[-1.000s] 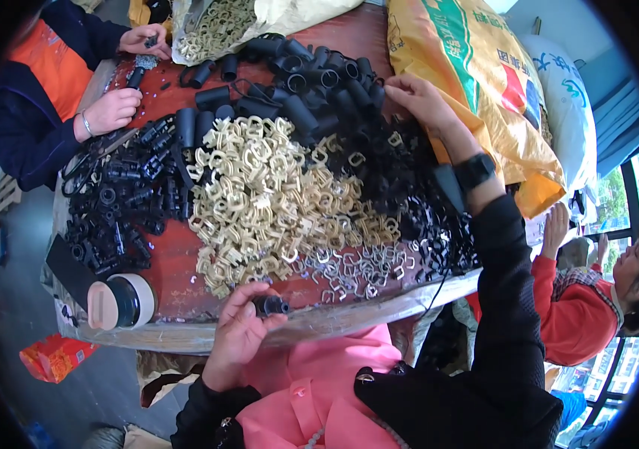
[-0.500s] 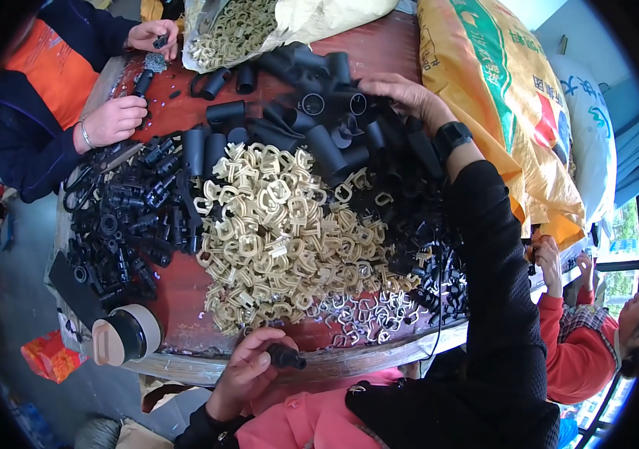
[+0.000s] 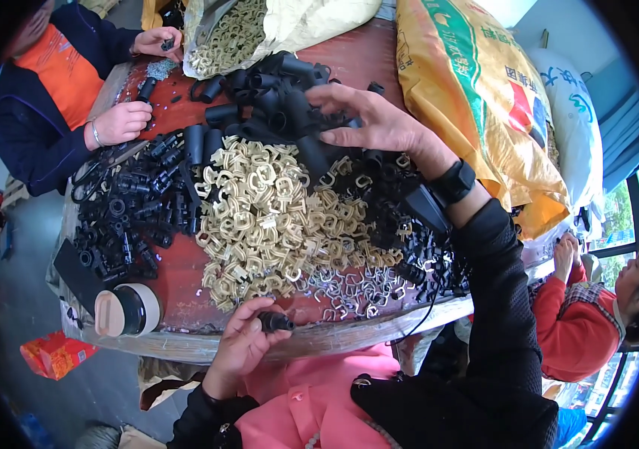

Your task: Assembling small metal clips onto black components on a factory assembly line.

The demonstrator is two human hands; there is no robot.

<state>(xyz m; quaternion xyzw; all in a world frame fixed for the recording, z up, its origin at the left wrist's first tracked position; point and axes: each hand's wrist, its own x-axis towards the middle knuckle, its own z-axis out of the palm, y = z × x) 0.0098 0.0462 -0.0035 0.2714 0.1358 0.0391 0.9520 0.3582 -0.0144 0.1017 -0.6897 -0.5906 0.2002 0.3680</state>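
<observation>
Close to the table's near edge, my left hand [image 3: 243, 340] is closed around a small black ribbed plastic fitting [image 3: 276, 322]. My right hand [image 3: 379, 123] is stretched over the heap of black plastic tubes [image 3: 271, 101]. Its thumb and fingers are apart, and nothing shows gripped between them. Between my hands spreads a big pile of cream plastic clips [image 3: 256, 217]. Small bent metal clips [image 3: 361, 290] lie at its near right side.
Black fittings [image 3: 129, 202] cover the table's left. A lidded jar [image 3: 129, 310] stands at the near left edge. A co-worker's hand [image 3: 121, 123] holds a black part at far left. Big yellow sacks [image 3: 477, 97] stand far right; another person in red [image 3: 578, 322] sits beyond.
My right hand has moved left over the black tubes, its fingers spreading. My left hand has risen slightly and turned with the black fitting. The whole view has shifted slightly.
</observation>
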